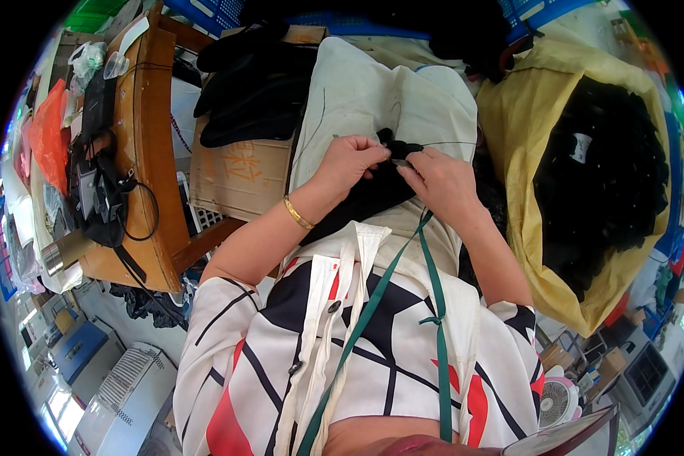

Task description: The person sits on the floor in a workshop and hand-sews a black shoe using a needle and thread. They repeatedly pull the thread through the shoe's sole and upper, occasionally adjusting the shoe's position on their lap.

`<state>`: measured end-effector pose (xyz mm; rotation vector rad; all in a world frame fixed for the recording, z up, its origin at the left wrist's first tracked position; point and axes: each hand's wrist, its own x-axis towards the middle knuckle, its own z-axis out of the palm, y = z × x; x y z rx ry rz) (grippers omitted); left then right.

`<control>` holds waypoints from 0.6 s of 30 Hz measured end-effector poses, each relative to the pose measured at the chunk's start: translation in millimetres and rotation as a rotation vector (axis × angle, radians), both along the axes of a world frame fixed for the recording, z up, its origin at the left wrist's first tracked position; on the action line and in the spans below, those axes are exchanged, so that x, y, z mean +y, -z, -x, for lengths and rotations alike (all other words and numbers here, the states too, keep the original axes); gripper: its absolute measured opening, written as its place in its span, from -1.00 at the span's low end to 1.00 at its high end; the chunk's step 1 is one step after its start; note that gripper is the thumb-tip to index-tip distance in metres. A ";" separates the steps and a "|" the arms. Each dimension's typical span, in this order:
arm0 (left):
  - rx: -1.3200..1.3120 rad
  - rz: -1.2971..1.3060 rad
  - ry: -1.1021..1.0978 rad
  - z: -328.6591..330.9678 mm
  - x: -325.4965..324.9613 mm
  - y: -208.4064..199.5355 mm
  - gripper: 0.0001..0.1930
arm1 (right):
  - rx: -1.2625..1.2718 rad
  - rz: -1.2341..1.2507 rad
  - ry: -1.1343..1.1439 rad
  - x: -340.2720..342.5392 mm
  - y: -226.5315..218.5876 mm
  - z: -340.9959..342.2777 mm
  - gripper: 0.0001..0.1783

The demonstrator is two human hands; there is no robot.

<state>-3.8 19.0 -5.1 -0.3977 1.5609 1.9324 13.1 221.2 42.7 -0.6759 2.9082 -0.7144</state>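
Note:
A black fabric piece [372, 194] lies across my lap on a pale cloth apron [349, 91]. My left hand [353, 161] pinches the upper end of the fabric between thumb and forefinger. Right beside it, my right hand [442, 181] is closed, thumb against fingers, on a small grey metal-looking tool [400, 162] whose kind I cannot make out. A thin dark thread [448, 143] runs rightward from above my right hand. From my neck hangs a green cord [435, 285], knotted partway, its lower end close under my right hand.
At left, black padded fabric pieces [251, 95] are stacked on a cardboard box [239, 178]. Beyond it stands a wooden table [140, 152] with bags and a black strap. On the right, a yellow sack [520, 144] stands open, full of black pieces [608, 190].

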 end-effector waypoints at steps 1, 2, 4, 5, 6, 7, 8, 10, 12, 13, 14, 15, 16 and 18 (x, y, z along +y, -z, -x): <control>-0.001 0.003 0.003 0.1 0.3 -0.3 -0.89 | 0.019 -0.007 -0.005 -0.3 0.4 0.2 -0.78; -0.002 0.007 0.005 0.1 0.3 -0.3 -0.89 | 0.038 -0.014 -0.009 -0.8 0.8 0.2 -0.76; -0.009 0.009 0.010 0.2 0.5 -1.0 -0.89 | 0.047 -0.010 -0.011 -1.4 -0.5 0.5 -0.76; -0.013 0.010 0.010 -0.1 0.1 -1.1 -0.89 | 0.051 -0.008 -0.014 -1.9 -0.6 0.5 -0.76; -0.012 0.013 0.011 -0.1 -0.2 -1.7 -0.89 | 0.053 -0.007 -0.014 -2.2 0.3 0.3 -0.76; -0.010 0.015 0.013 0.0 -0.4 -2.5 -0.89 | 0.055 -0.007 -0.014 -2.3 1.6 -0.2 -0.76; -0.008 0.017 0.014 0.1 -0.8 -2.6 -0.89 | 0.058 -0.007 -0.014 -2.6 2.5 -0.3 -0.76; -0.008 0.020 0.015 -1.3 -0.7 -2.0 -0.88 | 0.036 0.001 -0.012 -2.5 2.2 -1.3 -0.76; 0.009 0.040 0.035 1.5 1.4 -2.7 -0.86 | 0.030 0.010 0.001 -1.1 1.8 -0.1 -0.77; 0.019 0.059 0.055 -3.6 2.5 -1.5 -0.85 | 0.029 0.015 0.014 -1.3 7.2 -7.1 -0.78; 0.055 0.077 0.075 -0.2 5.4 -1.4 -0.84 | 0.053 0.018 0.027 0.5 12.7 -6.1 -0.79; 0.135 0.170 0.147 0.1 7.3 -0.4 -0.79 | 0.074 0.009 0.019 3.9 19.3 -7.9 -0.78; 0.164 0.204 0.180 -0.7 6.8 -1.3 -0.76 | 0.042 0.000 0.029 3.4 17.8 -10.6 -0.75; 0.161 0.168 0.121 -3.3 1.9 6.6 -0.75 | 0.025 -0.072 0.005 0.7 10.7 -10.1 -0.73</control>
